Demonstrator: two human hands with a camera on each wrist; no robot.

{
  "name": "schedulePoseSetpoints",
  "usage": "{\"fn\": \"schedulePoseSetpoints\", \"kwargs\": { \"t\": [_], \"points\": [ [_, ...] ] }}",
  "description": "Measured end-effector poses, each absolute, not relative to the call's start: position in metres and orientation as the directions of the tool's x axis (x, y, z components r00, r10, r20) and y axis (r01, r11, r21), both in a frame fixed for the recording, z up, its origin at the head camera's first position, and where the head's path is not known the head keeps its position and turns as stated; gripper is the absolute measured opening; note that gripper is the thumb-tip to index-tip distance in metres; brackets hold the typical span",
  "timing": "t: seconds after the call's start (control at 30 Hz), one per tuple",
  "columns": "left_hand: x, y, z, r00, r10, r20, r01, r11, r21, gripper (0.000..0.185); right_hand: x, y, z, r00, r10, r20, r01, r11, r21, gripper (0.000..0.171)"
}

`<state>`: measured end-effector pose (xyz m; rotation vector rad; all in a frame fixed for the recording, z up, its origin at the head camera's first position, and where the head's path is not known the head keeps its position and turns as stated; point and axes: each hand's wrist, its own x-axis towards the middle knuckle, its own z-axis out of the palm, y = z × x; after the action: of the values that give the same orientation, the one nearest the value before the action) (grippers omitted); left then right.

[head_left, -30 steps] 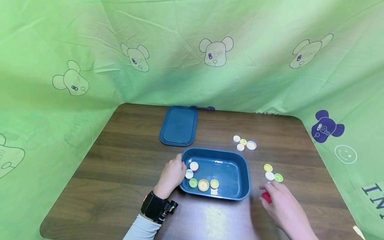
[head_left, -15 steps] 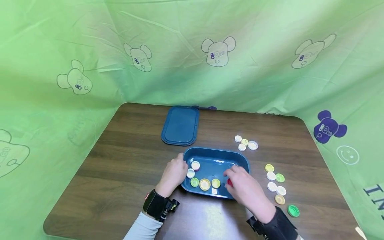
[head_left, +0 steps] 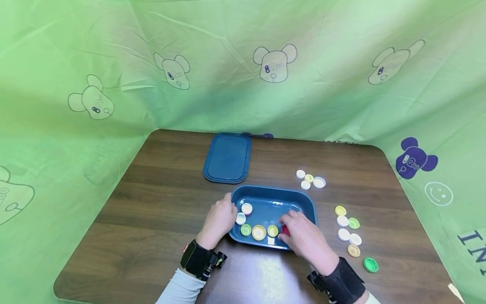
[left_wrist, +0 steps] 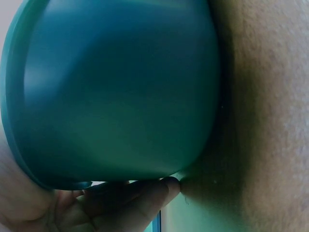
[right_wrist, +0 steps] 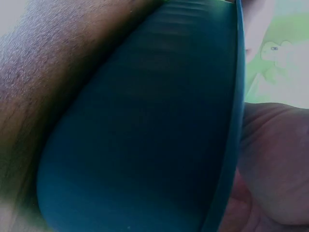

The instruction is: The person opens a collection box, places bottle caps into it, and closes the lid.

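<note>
A shallow blue plastic box (head_left: 262, 207) stands on the wooden table. My left hand (head_left: 218, 218) holds its left end, with fingers along the outer wall in the left wrist view. My right hand (head_left: 306, 237) reaches over the right part of the front rim and pinches a red bottle cap (head_left: 285, 230) low inside the box, partly hidden by the fingers. Along the front wall, left of it, lie a yellow cap (head_left: 272, 231), a larger yellowish cap (head_left: 259, 232) and a green cap (head_left: 246, 230). Two white caps, one upper (head_left: 247, 209) and one lower (head_left: 241, 218), sit near the left end.
A blue lid (head_left: 228, 158) lies flat behind the box. Several loose caps, including a white-rimmed cap (head_left: 319, 182), are grouped behind its right corner. More run down the right side, from a yellow cap (head_left: 340, 211) to a green cap (head_left: 371, 264). Green cloth (head_left: 212, 101) surrounds the table.
My right hand has carried the red cap from the table on the right into the box, then shifted it slightly left. My left hand stays at the box's left end.
</note>
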<state>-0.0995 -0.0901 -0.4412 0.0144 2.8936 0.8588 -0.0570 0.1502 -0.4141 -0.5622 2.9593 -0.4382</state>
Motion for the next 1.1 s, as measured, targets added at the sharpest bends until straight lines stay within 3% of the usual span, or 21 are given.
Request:
{"fn": "schedulePoseSetpoints", "kwargs": {
  "t": [0.7,0.97,1.1],
  "points": [
    [-0.098,-0.092,-0.441,-0.992,0.039,-0.116,-0.03,0.842,0.539,0.042,-0.044,0.171,-0.386,-0.969,-0.245,-0.016,-0.228,0.923,-0.311,0.031],
    [-0.099,-0.091,-0.44,-0.992,0.044,-0.119,-0.028,0.841,0.541,0.043,-0.032,0.209,-0.379,-0.993,-0.117,-0.01,-0.107,0.937,-0.332,0.036],
    [-0.1,-0.091,-0.44,-0.992,0.047,-0.119,-0.025,0.84,0.542,0.043,-0.023,0.241,-0.39,-0.991,-0.098,0.09,-0.123,0.93,-0.346,0.032]
  ]
}}
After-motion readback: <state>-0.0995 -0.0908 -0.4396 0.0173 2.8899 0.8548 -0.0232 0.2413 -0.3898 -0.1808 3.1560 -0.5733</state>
